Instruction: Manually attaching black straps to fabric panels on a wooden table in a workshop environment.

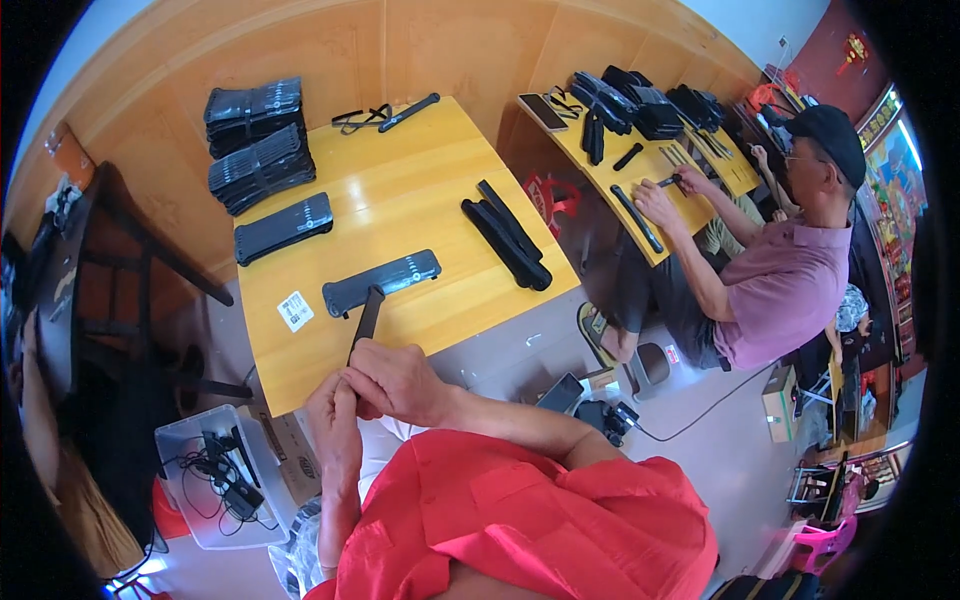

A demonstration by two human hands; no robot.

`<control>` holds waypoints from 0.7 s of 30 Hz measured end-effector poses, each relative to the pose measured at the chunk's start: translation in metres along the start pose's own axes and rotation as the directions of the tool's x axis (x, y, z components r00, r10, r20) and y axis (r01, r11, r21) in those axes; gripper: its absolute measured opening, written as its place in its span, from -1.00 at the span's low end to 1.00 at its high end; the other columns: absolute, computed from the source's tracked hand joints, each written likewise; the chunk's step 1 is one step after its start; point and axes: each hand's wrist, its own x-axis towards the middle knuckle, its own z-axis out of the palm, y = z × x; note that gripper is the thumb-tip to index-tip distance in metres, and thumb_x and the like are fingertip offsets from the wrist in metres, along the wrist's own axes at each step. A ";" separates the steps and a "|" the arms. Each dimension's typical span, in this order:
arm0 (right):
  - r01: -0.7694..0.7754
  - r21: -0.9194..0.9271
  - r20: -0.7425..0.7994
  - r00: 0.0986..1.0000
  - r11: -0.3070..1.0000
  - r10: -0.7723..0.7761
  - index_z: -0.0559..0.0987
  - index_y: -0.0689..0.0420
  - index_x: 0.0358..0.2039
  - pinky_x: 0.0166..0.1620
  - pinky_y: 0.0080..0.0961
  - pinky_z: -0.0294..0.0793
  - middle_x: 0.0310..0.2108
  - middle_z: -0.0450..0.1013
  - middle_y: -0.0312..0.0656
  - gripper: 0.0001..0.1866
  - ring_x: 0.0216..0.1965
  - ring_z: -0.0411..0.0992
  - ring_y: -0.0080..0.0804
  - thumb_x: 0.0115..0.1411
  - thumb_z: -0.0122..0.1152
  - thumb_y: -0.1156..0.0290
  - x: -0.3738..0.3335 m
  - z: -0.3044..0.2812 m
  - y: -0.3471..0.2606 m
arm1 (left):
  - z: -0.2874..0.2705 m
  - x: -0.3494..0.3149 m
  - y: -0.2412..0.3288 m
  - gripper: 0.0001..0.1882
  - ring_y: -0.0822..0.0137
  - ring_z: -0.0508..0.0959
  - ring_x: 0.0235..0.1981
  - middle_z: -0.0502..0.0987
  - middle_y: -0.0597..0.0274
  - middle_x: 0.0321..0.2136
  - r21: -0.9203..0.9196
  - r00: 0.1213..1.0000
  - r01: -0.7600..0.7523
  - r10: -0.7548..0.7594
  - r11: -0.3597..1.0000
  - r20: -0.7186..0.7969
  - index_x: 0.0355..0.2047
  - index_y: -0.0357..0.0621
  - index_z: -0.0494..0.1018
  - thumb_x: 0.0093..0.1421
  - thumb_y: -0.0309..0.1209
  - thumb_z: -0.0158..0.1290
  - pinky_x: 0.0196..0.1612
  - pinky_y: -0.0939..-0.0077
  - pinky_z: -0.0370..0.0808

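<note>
My left hand and my right hand meet just below the near edge of the yellow table. Together they grip the lower end of a narrow black bar that points up and away over the table edge. Its tip lies against a flat black pouch on the table. A small white label card lies to the left of that pouch. Another flat black pouch lies farther back left.
Stacks of black pouches sit at the table's far left. A bundle of black bars lies at the right. A person in a purple shirt works at a second yellow table. A clear box of cables stands on the floor at left.
</note>
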 end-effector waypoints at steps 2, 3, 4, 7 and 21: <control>-0.022 0.031 0.013 1.000 0.999 0.021 0.35 0.23 -0.58 -0.60 -0.37 0.24 -0.66 0.23 -0.13 -0.83 -0.64 0.29 -0.17 0.08 0.10 0.50 0.003 -0.003 0.002 | 0.003 0.001 0.001 -0.72 0.53 0.29 -0.69 0.30 0.33 -0.71 -0.088 0.997 0.068 -0.066 0.994 0.031 -0.66 -0.22 0.30 0.18 -0.43 -0.23 -0.61 0.65 0.22; -0.042 0.061 0.027 0.999 0.997 0.040 0.35 0.23 -0.58 -0.59 -0.36 0.24 -0.66 0.24 -0.11 -0.83 -0.64 0.29 -0.16 0.09 0.08 0.49 0.005 -0.007 0.005 | 0.001 0.001 0.003 -0.72 0.53 0.29 -0.69 0.30 0.33 -0.71 -0.088 0.997 0.069 -0.067 0.994 0.033 -0.66 -0.22 0.30 0.18 -0.43 -0.23 -0.61 0.65 0.22; -0.109 0.051 0.047 0.993 0.993 0.106 0.35 0.24 -0.57 -0.58 -0.37 0.26 -0.66 0.24 -0.09 -0.82 -0.64 0.30 -0.17 0.11 0.05 0.46 0.008 -0.014 0.012 | -0.003 -0.001 0.007 -0.71 0.53 0.27 -0.71 0.27 0.34 -0.73 -0.127 0.992 0.119 -0.114 0.985 0.050 -0.67 -0.19 0.28 0.17 -0.40 -0.20 -0.63 0.64 0.19; -0.423 0.081 -0.025 0.904 0.902 0.426 0.38 0.22 -0.55 -0.67 -0.51 0.31 -0.69 0.29 -0.15 -0.77 -0.68 0.38 -0.37 0.16 -0.06 0.34 0.019 -0.067 0.063 | -0.044 -0.010 -0.001 -0.68 0.56 0.15 -0.82 0.16 0.40 -0.82 -0.265 0.970 0.240 -0.223 0.934 0.094 -0.72 -0.11 0.21 0.13 -0.29 -0.10 -0.74 0.65 0.07; -0.275 0.435 -0.522 0.699 0.857 0.489 0.35 0.11 -0.52 -0.69 -0.61 0.35 -0.75 0.16 -0.38 -0.72 -0.78 0.20 -0.62 0.25 -0.03 0.22 0.071 -0.256 0.072 | -0.150 -0.029 -0.037 -0.79 0.59 0.19 -0.68 0.20 0.42 -0.70 -0.356 0.977 0.085 -0.147 0.931 -0.152 -0.49 -0.12 0.28 0.22 -0.29 -0.07 -0.64 0.70 0.13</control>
